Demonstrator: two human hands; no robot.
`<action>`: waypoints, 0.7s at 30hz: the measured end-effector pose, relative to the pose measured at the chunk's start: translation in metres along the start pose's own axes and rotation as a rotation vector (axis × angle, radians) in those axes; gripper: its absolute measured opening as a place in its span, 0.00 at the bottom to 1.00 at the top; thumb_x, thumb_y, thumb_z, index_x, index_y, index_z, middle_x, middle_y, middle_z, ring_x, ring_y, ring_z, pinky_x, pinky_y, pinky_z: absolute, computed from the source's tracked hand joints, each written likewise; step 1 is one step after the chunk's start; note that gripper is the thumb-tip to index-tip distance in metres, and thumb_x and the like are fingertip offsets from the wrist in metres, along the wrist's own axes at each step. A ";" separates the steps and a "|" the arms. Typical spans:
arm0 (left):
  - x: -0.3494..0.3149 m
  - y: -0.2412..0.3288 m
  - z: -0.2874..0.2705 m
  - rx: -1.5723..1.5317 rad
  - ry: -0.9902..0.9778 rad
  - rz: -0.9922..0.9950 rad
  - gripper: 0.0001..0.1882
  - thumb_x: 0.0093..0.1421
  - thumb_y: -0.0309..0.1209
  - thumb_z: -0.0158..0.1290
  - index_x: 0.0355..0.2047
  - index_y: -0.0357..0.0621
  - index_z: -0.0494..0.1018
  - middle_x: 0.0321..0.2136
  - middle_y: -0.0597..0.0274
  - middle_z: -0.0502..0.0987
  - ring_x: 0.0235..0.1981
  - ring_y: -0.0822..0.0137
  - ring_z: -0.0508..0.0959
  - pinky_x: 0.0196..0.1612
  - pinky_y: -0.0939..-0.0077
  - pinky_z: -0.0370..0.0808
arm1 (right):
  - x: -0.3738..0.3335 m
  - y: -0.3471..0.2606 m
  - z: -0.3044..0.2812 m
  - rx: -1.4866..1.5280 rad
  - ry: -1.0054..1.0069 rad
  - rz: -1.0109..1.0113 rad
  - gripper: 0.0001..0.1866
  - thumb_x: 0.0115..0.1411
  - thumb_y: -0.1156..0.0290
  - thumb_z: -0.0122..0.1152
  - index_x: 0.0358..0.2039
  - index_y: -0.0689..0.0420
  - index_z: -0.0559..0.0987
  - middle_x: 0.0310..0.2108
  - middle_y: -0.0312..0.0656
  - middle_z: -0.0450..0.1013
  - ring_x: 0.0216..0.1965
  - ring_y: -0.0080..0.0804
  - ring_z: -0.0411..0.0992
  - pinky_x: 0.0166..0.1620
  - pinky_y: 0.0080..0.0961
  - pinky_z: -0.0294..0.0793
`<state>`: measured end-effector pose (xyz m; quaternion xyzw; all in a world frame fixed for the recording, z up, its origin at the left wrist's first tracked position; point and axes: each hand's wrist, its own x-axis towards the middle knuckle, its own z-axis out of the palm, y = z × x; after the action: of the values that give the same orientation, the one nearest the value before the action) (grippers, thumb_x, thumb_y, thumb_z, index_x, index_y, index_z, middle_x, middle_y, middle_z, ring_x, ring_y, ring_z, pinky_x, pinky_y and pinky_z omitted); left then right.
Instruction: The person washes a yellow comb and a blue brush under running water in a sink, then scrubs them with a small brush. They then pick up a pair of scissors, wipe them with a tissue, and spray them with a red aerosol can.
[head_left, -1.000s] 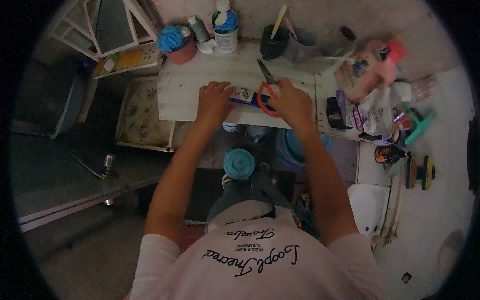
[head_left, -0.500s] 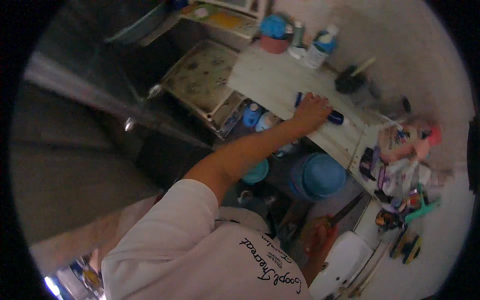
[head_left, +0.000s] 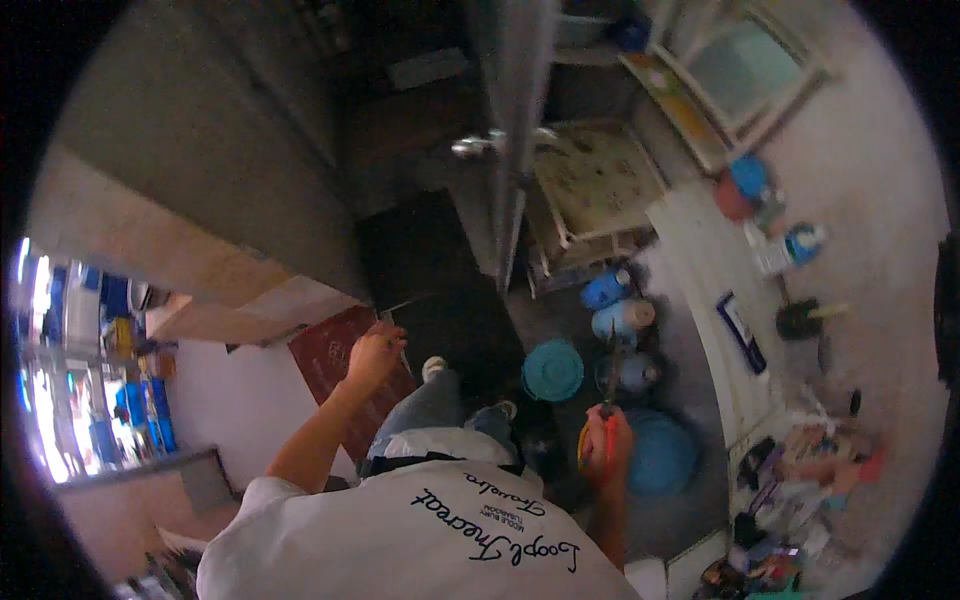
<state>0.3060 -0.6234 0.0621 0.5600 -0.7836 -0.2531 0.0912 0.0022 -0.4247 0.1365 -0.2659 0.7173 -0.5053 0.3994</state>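
**Carrying scissors point-down while turned from the bench**

The right hand (head_left: 607, 440) is closed around the orange handles of a pair of scissors (head_left: 604, 415), held at hip level with the dark blades pointing away from the body, toward the floor beside a blue drum (head_left: 655, 450). The left hand (head_left: 373, 352) is curled, fingers narrow, and appears to pinch a thin pale strip (head_left: 400, 318) above a red mat (head_left: 340, 375); the picture is too blurred to confirm what the strip is.

The white worktable (head_left: 715, 300) lies well apart to the person's right, with a blue flat item (head_left: 741, 331) on it. A teal lid (head_left: 552, 369) and blue jugs (head_left: 620, 318) stand on the floor between the feet and the table.

Recommended handling, as a judgement from this view: blades should remain closed and directed downward, clear of the leg. The grip should enclose both handle loops. Footing deserves attention, since the floor containers crowd the path.
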 end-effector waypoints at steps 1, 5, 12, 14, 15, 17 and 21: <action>-0.009 -0.017 -0.010 0.025 0.037 -0.048 0.10 0.50 0.31 0.49 0.33 0.44 0.72 0.34 0.53 0.71 0.35 0.53 0.72 0.38 0.63 0.69 | 0.004 -0.005 0.015 0.008 -0.037 0.030 0.06 0.54 0.71 0.53 0.29 0.60 0.70 0.12 0.31 0.63 0.12 0.16 0.59 0.17 0.14 0.56; -0.043 -0.065 -0.030 0.032 0.046 -0.115 0.10 0.50 0.32 0.48 0.33 0.45 0.73 0.33 0.54 0.72 0.34 0.53 0.72 0.38 0.63 0.69 | 0.018 -0.006 0.078 -0.004 -0.180 0.083 0.03 0.54 0.74 0.51 0.28 0.59 0.69 0.13 0.32 0.61 0.11 0.16 0.58 0.16 0.13 0.56; -0.086 -0.166 -0.062 0.069 0.072 -0.306 0.09 0.49 0.33 0.49 0.30 0.47 0.72 0.31 0.55 0.72 0.33 0.53 0.72 0.36 0.61 0.69 | 0.055 -0.005 0.193 0.342 -0.566 -0.108 0.17 0.55 0.62 0.52 0.39 0.60 0.65 0.24 0.39 0.66 0.23 0.27 0.68 0.36 0.29 0.73; -0.096 -0.197 -0.072 0.061 0.156 -0.388 0.08 0.49 0.33 0.48 0.30 0.47 0.72 0.30 0.55 0.72 0.32 0.53 0.73 0.35 0.61 0.70 | 0.059 -0.011 0.225 0.542 -0.621 0.028 0.21 0.56 0.55 0.50 0.41 0.60 0.64 0.24 0.39 0.65 0.26 0.28 0.69 0.37 0.30 0.73; -0.102 -0.211 -0.077 0.055 0.199 -0.440 0.08 0.49 0.33 0.48 0.30 0.48 0.72 0.30 0.55 0.71 0.31 0.53 0.73 0.35 0.61 0.70 | 0.060 -0.017 0.239 0.480 -0.651 0.016 0.27 0.54 0.48 0.47 0.42 0.59 0.63 0.25 0.40 0.66 0.28 0.29 0.69 0.40 0.32 0.72; -0.106 -0.230 -0.089 0.043 0.225 -0.541 0.08 0.49 0.33 0.48 0.29 0.48 0.73 0.30 0.56 0.72 0.31 0.53 0.73 0.35 0.61 0.70 | 0.063 -0.027 0.266 0.526 -0.706 0.076 0.26 0.55 0.49 0.46 0.43 0.59 0.63 0.25 0.40 0.66 0.28 0.30 0.69 0.42 0.34 0.71; -0.127 -0.265 -0.082 -0.031 0.335 -0.557 0.07 0.48 0.31 0.49 0.28 0.47 0.73 0.31 0.57 0.72 0.31 0.53 0.73 0.34 0.62 0.70 | 0.068 -0.029 0.306 0.492 -0.909 0.141 0.31 0.52 0.43 0.47 0.44 0.58 0.64 0.24 0.40 0.66 0.28 0.33 0.68 0.40 0.36 0.70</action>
<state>0.6065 -0.5955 0.0174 0.7854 -0.5702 -0.1844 0.1547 0.2223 -0.6448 0.0914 -0.3079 0.3475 -0.4642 0.7543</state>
